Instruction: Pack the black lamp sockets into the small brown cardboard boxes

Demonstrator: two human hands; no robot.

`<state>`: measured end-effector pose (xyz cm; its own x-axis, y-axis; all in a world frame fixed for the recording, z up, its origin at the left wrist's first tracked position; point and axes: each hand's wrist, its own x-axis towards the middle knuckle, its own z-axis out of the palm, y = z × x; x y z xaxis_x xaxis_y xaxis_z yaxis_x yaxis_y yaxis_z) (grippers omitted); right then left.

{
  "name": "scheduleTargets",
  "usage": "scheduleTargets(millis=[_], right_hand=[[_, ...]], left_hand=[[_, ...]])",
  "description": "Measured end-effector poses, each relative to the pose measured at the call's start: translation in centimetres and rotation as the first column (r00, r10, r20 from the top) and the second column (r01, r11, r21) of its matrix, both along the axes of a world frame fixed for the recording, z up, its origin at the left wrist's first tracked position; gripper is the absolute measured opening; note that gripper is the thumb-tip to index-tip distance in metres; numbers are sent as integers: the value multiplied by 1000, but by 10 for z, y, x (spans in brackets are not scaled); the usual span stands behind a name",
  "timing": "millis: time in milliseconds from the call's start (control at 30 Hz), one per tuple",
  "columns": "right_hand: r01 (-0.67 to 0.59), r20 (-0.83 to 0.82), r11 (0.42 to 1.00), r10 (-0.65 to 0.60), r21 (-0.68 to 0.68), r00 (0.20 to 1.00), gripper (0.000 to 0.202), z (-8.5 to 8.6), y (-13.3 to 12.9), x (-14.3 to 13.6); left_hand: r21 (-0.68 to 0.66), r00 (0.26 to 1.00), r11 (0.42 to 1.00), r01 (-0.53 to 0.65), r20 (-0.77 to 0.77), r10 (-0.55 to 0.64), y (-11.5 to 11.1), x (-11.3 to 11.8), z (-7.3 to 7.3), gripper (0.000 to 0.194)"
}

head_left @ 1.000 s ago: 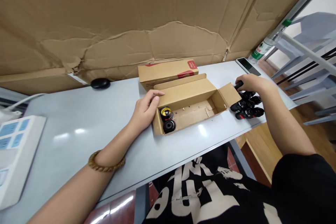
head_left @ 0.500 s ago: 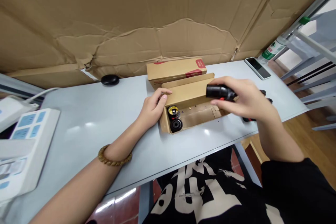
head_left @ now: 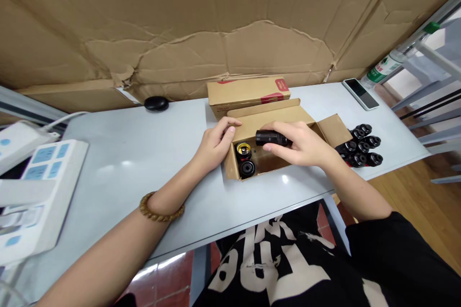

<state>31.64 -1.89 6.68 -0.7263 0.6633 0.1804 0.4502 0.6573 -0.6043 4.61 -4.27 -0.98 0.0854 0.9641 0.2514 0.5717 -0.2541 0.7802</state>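
My left hand (head_left: 217, 145) grips the left end of an open cardboard box (head_left: 232, 167), its thumb and fingers at the box's upper left corner. My right hand (head_left: 300, 144) is closed around a black cylinder (head_left: 267, 137), held tilted nearly flat over the box opening; its exact kind I cannot make out. Inside the box's left end stand two more round black pieces, one with a gold-coloured ring end (head_left: 244, 149) and one with a dark end (head_left: 247, 168). Several like black cylinders (head_left: 360, 146) stand grouped right of the box, by its raised end flap (head_left: 335, 129).
Behind the open box lies a closed cardboard box (head_left: 248, 91) with red print. A black oval object (head_left: 156, 103) sits at the back left, a phone (head_left: 360, 94) and a plastic bottle (head_left: 385, 67) at the back right. A white power strip (head_left: 61, 192) occupies the left side.
My right hand has moved left and slightly down with the black cylinder, further over the box. The view has shifted a little, showing the cylinders at right. My left hand stays on the box.
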Motion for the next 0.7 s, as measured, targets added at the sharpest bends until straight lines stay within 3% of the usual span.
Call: scheduleTargets(millis=[233,433,700], right_hand=[[18,-2,997,-19,-71,1000,57,-4,3,3],[-13,-3,1000,13,15,1000,38,-10,2,4],[-33,24,998,34,-54,999,51,-5,2,6]], left_hand=[[-8,1000,1000,2,-2,-2,-1,0,0,35],[-6,1000,1000,4,-6,-4,0,-1,-1,36],[-12,1000,1000,-3,-4,3,-1,0,0,37]])
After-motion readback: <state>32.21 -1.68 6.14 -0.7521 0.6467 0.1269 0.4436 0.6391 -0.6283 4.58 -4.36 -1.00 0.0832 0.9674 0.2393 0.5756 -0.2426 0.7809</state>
